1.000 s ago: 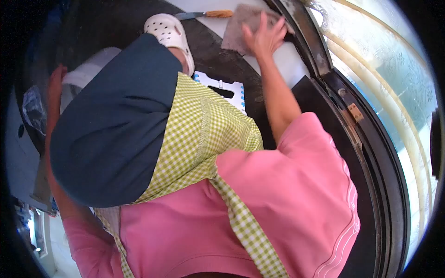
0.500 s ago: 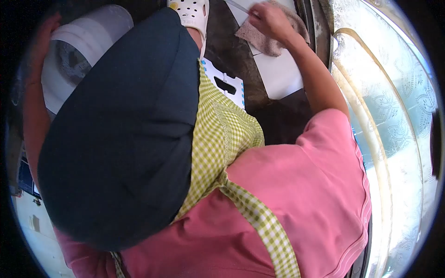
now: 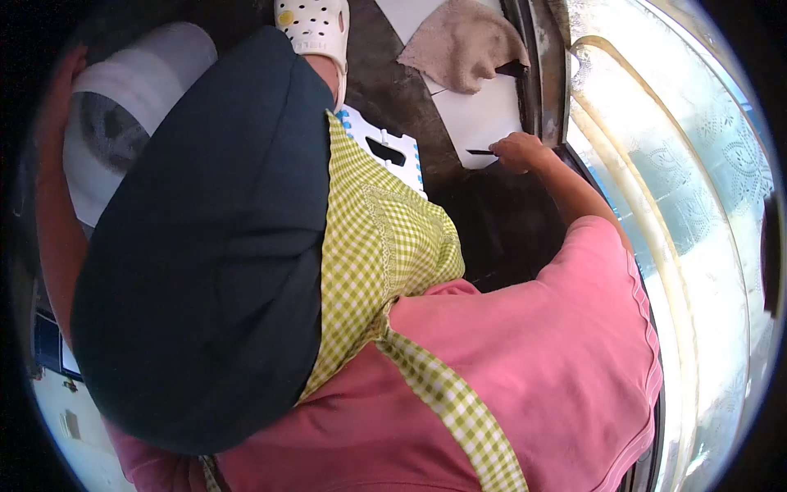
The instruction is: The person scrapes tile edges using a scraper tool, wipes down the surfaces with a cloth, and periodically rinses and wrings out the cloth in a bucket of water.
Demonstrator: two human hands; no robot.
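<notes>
In my right hand (image 3: 520,153) is a thin dark blade-like tool (image 3: 480,152), its exact kind too small to make out. My fingers are closed round its end, above the lower tip of a white tile (image 3: 479,123). A beige-brown cloth (image 3: 467,45) lies crumpled across the tiles, apart from the hand. My left hand (image 3: 74,64) is at the dim left edge, near a tilted white bucket (image 3: 164,61) with something grey inside. Its fingers are too dark to read, and whether it touches the bucket is unclear.
My dark-trousered leg (image 3: 205,246) covers much of the left side, ending in a white clog (image 3: 316,29). A white plastic stool (image 3: 385,152) shows beside the green checked apron (image 3: 393,221). A dark frame edge (image 3: 551,74) and a bright patterned curtain (image 3: 680,164) are at the right.
My right hand has moved off the cloth, down and slightly right, to the lower end of the white tile, carrying the thin tool. The cloth is now uncovered.
</notes>
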